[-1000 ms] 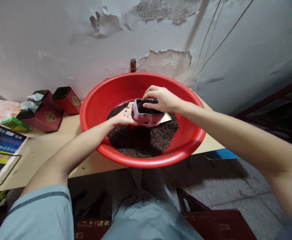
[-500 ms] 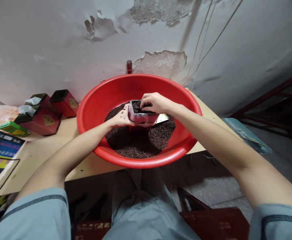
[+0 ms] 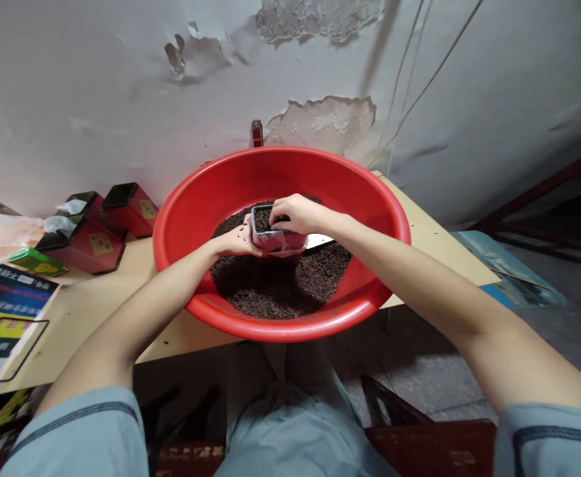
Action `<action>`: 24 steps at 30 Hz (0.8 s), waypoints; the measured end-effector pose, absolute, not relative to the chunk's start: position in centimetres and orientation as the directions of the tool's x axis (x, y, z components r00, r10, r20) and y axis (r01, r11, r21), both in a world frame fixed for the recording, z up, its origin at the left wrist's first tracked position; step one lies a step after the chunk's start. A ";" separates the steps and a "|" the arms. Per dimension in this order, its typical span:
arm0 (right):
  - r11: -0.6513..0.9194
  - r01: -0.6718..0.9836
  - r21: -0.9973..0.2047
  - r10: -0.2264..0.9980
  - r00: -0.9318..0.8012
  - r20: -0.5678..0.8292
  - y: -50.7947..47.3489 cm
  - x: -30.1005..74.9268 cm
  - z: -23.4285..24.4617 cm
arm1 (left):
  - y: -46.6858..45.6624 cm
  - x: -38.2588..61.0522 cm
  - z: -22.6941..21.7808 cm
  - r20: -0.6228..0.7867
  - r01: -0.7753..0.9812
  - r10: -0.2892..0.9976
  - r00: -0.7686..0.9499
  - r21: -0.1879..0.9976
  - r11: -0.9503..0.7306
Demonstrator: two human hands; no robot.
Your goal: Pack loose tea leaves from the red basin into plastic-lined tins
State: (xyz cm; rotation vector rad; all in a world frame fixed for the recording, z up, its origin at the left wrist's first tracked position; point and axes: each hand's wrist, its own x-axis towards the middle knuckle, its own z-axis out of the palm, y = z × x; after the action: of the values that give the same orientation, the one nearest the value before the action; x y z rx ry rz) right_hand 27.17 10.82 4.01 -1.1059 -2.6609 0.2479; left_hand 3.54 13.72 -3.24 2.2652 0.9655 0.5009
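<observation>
A big red basin point(image 3: 369, 199) stands on the table, half over its front edge, with a heap of dark loose tea leaves point(image 3: 280, 285) inside. Over the heap I hold a small red tin point(image 3: 276, 240) lined with a clear bag and partly filled with the leaves. My left hand point(image 3: 238, 240) grips the tin's left side. My right hand point(image 3: 300, 213) lies curled over the tin's open top, fingers bent down into the leaves. A flat shiny piece point(image 3: 320, 240) shows just right of the tin.
Several open red tins point(image 3: 96, 228) stand at the back left of the wooden table point(image 3: 71, 298), beside a green packet point(image 3: 34, 260). A printed box point(image 3: 2, 311) lies at the left edge. A peeling wall stands behind; floor lies to the right.
The tin and both hands have sunk a little lower toward the leaf heap and shifted slightly left. My right hand's fingers have curled deeper into the tin's top.
</observation>
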 end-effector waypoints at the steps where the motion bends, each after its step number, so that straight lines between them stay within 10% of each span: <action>1: 0.708 0.658 -0.256 0.702 -0.693 0.161 11.0 26.9 4.0 | 13.8 3.4 -3.3 0.073 0.520 0.745 0.663 0.671 -0.529; 14: 0.460 0.776 -0.432 0.873 -0.306 0.380 10.3 28.2 5.0 | 13.5 3.6 -2.8 0.024 0.533 0.750 0.661 0.689 -0.492; 24: 0.569 0.691 -0.447 0.820 -0.513 0.252 8.8 29.2 4.9 | 13.5 3.2 -1.8 0.001 0.544 0.722 0.692 0.657 -0.522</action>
State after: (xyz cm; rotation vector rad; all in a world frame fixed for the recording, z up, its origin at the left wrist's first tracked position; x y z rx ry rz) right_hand 29.19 8.83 4.92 -1.2171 -2.3691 0.4043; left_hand 3.19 13.54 -1.83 2.2617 0.9648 0.3630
